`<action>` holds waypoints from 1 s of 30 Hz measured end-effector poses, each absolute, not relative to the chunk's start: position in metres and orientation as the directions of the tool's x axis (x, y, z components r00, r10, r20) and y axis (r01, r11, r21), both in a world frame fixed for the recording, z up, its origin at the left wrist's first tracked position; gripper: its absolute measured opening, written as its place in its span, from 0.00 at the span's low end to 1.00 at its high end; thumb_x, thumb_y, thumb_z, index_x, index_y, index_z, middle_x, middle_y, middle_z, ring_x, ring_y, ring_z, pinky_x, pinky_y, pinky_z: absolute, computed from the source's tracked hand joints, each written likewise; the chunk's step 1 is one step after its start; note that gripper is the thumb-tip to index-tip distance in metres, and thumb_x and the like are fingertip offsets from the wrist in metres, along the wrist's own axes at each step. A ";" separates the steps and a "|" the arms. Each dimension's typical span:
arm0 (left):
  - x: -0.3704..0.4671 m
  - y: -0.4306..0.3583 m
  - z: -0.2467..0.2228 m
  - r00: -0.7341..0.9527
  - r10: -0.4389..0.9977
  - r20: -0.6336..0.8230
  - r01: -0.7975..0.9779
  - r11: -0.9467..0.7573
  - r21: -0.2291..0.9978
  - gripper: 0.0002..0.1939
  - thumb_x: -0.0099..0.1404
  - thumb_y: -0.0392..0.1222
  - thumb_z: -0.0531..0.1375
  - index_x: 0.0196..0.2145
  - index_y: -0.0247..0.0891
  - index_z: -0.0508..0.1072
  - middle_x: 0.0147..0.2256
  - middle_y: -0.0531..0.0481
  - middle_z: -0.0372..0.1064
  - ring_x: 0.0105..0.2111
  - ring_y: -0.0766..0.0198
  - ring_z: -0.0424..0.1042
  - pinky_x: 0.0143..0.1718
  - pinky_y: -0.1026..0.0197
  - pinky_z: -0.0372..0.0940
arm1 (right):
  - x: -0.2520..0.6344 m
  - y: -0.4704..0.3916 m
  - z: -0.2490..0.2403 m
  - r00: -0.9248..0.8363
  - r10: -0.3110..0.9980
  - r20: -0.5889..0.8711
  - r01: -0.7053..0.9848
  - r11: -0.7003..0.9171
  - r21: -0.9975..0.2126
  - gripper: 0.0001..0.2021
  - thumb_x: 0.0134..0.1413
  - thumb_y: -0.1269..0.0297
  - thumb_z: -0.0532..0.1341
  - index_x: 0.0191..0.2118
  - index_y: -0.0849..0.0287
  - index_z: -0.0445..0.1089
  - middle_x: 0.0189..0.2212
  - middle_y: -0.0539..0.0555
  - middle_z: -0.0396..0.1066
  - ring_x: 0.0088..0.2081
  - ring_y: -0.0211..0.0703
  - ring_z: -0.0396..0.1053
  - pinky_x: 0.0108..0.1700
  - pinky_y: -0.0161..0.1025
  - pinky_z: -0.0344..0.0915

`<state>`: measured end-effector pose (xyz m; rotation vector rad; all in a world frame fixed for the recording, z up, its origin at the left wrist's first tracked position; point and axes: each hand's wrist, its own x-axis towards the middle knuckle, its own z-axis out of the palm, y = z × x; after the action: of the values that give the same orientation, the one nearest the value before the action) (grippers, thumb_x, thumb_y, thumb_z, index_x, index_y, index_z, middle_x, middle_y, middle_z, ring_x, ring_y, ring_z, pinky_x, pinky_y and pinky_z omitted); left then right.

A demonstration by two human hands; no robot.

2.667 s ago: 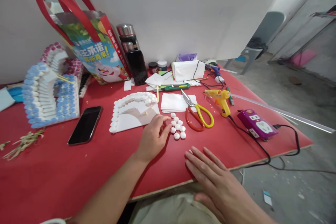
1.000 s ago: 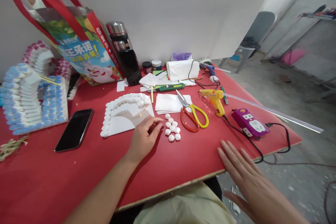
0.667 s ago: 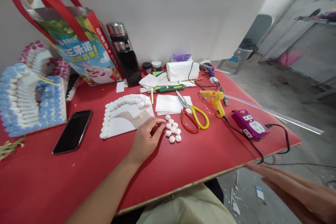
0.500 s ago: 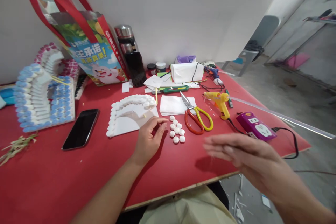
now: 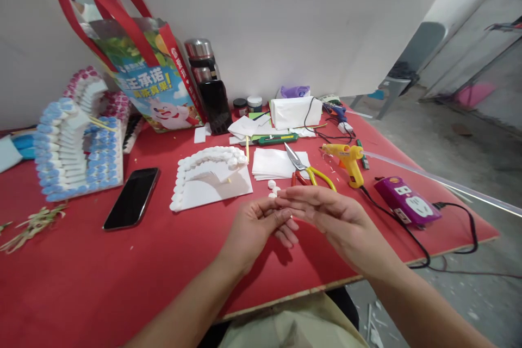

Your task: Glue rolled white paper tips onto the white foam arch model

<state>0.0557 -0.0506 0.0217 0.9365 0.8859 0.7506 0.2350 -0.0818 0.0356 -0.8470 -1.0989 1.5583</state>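
Note:
Over the table, my left hand (image 5: 256,229) and my right hand (image 5: 340,224) meet at the fingertips. The left thumb presses toward the fingers, and a tiny white bit shows there, too small to name. My right hand has its fingers stretched out flat, laid against the left fingers. Just behind them lie small white puffy balls (image 5: 272,184), mostly covered by the hands. To the left rests a white board (image 5: 216,190) edged with a curved row of similar white puffs (image 5: 178,182). Scissors (image 5: 299,160) with red and yellow handles lie behind my right hand, on a stack of white sheets (image 5: 265,163).
A yellow glue gun (image 5: 348,163) and purple power socket (image 5: 403,201) with cords sit right. A phone (image 5: 131,198), blue-and-white puffed model (image 5: 77,152) and shopping bag (image 5: 159,81) occupy the left. Behind are a thermos (image 5: 199,54), green cutter (image 5: 278,139) and jars (image 5: 255,103).
My right hand has swept left to join my left hand, which has shifted slightly right. Together they now hide most of the white balls and part of the scissors' handles. The view has shifted slightly.

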 end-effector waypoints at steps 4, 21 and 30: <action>0.049 -0.051 0.022 0.439 0.837 -0.325 -0.173 0.434 0.884 0.13 0.64 0.45 0.66 0.36 0.29 0.77 0.29 0.43 0.79 0.25 0.58 0.80 0.27 0.61 0.74 | 0.247 -0.090 0.038 -0.215 0.973 0.084 -0.048 0.075 -0.996 0.15 0.68 0.68 0.58 0.56 0.51 0.74 0.54 0.56 0.76 0.56 0.49 0.75 0.58 0.48 0.72; 0.053 -0.064 0.037 0.551 0.764 -0.337 -0.464 0.615 0.637 0.26 0.68 0.34 0.63 0.62 0.34 0.67 0.42 0.42 0.77 0.39 0.62 0.77 0.46 0.56 0.73 | 0.230 -0.083 0.036 -0.351 0.755 0.553 0.550 0.645 -0.531 0.16 0.64 0.77 0.60 0.53 0.61 0.76 0.39 0.59 0.69 0.38 0.45 0.67 0.36 0.44 0.69; 0.040 -0.060 0.042 0.720 0.643 -0.263 -0.323 0.645 0.693 0.25 0.65 0.42 0.63 0.60 0.39 0.69 0.52 0.36 0.74 0.39 0.49 0.81 0.39 0.49 0.76 | 0.272 -0.103 0.049 -0.190 0.909 0.371 0.489 0.415 -0.767 0.07 0.64 0.68 0.62 0.34 0.51 0.75 0.32 0.54 0.71 0.34 0.44 0.72 0.34 0.41 0.72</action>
<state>0.0396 -0.0604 0.0417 0.6643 0.5266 0.5791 0.2717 -0.1031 0.0485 -1.2010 -1.8291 0.6289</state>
